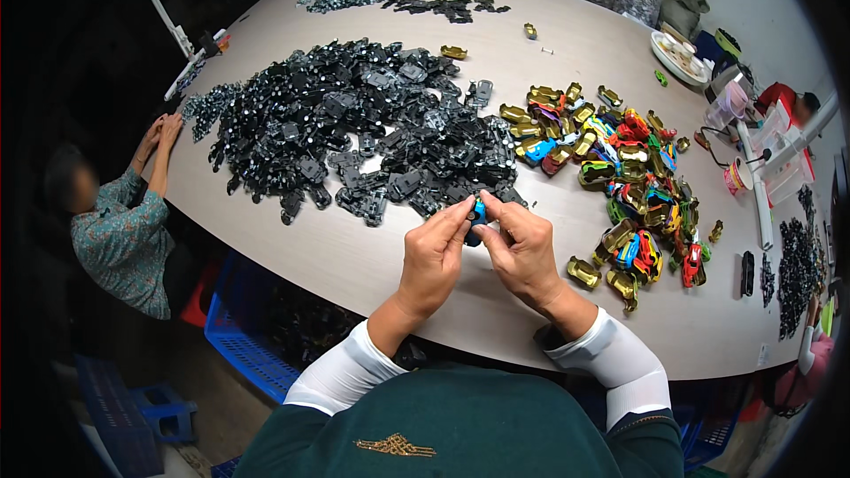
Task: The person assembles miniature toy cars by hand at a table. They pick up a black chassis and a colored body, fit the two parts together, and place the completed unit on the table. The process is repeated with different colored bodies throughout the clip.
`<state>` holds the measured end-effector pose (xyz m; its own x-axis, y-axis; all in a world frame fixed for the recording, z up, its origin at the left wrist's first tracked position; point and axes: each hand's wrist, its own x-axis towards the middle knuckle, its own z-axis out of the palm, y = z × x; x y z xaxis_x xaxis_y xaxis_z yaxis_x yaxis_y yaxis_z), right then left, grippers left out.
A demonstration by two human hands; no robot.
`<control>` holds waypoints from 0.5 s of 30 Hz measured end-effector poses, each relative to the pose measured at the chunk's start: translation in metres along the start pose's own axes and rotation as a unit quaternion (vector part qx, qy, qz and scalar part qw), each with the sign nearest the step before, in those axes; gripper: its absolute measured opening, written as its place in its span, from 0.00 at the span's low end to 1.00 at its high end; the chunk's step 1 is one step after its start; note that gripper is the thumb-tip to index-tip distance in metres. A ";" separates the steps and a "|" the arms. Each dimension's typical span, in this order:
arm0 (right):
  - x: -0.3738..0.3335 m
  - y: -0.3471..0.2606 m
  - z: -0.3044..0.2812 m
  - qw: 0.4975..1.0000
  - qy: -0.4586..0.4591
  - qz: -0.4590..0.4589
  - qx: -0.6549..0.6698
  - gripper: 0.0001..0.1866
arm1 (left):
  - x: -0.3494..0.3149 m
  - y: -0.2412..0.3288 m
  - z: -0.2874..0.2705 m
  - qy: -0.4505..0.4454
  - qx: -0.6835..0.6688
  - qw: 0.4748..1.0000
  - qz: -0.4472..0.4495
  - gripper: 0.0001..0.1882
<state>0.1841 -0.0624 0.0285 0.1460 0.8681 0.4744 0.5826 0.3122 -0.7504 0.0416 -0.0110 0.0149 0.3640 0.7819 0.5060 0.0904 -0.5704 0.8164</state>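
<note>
Blue, a small toy car body (478,212) sat pinched between the fingertips of the left hand (434,257) and the right hand (522,252), both equally near. Just beyond it lay the black parts pile (354,133); coloured car shells (620,177) spread to the right on the table (354,257).

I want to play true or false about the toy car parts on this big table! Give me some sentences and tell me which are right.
1. Both hands, left hand and right hand, pinch one small blue toy car body. True.
2. The heap of black plastic chassis parts lies right of the colourful shiny car shells. False: it lies left.
3. The round pale table is square. False: its edge curves.
4. A blue plastic crate sits below the table. True.
</note>
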 end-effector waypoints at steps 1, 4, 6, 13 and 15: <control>0.000 0.002 0.000 1.000 0.005 -0.009 -0.002 0.22 | 0.001 0.002 0.000 0.002 0.036 0.998 0.047 0.14; -0.002 0.002 0.004 0.999 0.020 -0.034 -0.014 0.22 | -0.002 0.002 0.000 0.000 0.065 0.994 0.091 0.16; -0.002 0.003 0.004 1.000 0.010 -0.001 0.014 0.22 | -0.005 0.006 -0.001 -0.011 0.053 0.998 0.041 0.16; 0.012 0.011 -0.010 0.922 -0.069 0.219 0.312 0.20 | -0.004 0.016 -0.010 -0.071 -0.067 0.994 -0.051 0.23; 0.012 0.013 -0.010 0.895 -0.084 0.247 0.362 0.19 | -0.002 0.019 -0.014 -0.087 -0.016 0.996 -0.031 0.28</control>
<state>0.2017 -0.0522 0.0292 0.0846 0.9960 -0.0274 -0.1984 -0.0101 -0.9801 0.0294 -0.0203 0.0335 0.5138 0.7582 0.4015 0.0895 -0.5128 0.8538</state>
